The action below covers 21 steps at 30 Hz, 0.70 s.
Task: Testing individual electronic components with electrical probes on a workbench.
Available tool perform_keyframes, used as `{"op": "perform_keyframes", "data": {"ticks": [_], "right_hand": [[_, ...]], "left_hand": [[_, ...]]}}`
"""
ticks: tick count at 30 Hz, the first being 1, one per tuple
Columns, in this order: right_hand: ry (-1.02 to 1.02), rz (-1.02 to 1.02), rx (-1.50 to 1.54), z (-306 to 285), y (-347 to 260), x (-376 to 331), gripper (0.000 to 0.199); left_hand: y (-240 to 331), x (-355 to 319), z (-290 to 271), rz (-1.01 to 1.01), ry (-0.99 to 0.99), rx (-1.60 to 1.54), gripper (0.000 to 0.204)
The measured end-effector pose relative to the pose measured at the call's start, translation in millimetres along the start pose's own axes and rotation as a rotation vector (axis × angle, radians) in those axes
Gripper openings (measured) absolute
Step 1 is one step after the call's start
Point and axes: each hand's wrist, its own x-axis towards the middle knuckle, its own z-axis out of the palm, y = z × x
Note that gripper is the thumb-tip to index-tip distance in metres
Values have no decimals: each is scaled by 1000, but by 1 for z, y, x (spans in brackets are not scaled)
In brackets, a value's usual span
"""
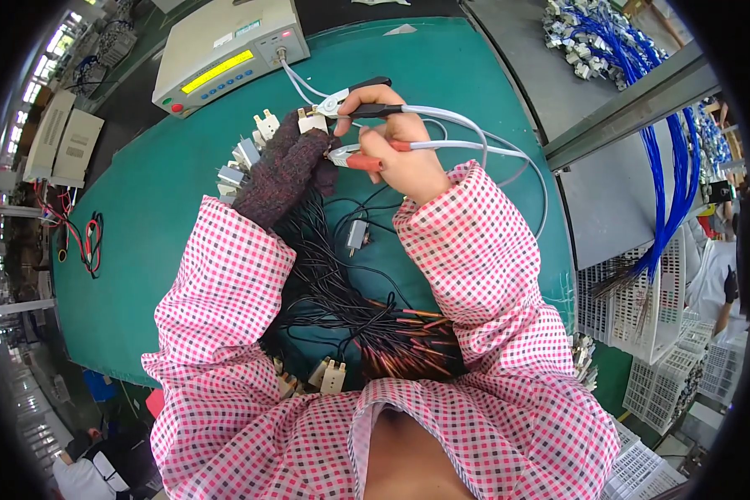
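My left hand (279, 177), in a dark knitted glove, is closed around a white plug connector (312, 122) with metal contacts. My bare right hand (408, 158) grips two test clips at once. The black-handled clip (378, 110) reaches to the top of the connector. Lower down, the red-handled clip (363, 162) has its jaws by the gloved fingertips; whether they bite on a wire is hidden. Several white and grey plug connectors (247, 153) stand in a row beside the glove. Black cables (317, 267) run from there toward me, with copper-coloured ends.
A bench tester (225, 42) with a lit yellow display stands at the far left of the green mat (133, 250); leads run from it to the clips. A loose grey connector (357, 235) lies between my arms. Blue wires (675, 175) hang at right beside a metal post (625, 108).
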Motion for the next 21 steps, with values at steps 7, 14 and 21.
{"op": "perform_keyframes", "data": {"ticks": [7,14,21], "right_hand": [[3,37,-5,1,1,-2,33],[-29,-167,-168,2,8,0,25],[-2,-417,-520,-4,9,4,26]], "left_hand": [[18,-6,10,-136,44,-188,46],[13,-2,8,-26,82,10,40],[13,0,5,-27,-14,-22,35]]}}
